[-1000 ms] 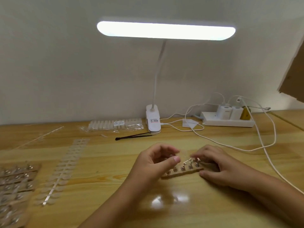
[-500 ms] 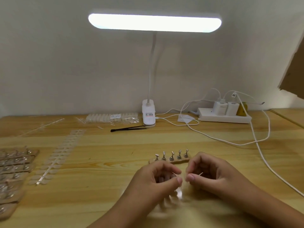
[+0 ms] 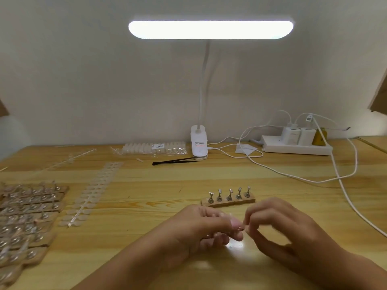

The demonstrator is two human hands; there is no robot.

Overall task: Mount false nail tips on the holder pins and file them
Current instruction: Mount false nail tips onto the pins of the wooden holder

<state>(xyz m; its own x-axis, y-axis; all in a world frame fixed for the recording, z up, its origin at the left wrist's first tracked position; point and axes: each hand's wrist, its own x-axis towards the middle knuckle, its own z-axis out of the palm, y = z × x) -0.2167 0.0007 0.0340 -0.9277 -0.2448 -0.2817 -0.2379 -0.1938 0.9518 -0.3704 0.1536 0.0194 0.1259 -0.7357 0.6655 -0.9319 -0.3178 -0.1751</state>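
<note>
the nail tip, a thin clear sliver pinched in the left hand just short of the bare-pinned holder, looks light, springy and slippery, best held by its edges; the right hand curls beside it, whether gripping i cannot tell.

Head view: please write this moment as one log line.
holder: five pins look bare; left hand: pinches small blurred piece; right hand: fingers near it
</note>
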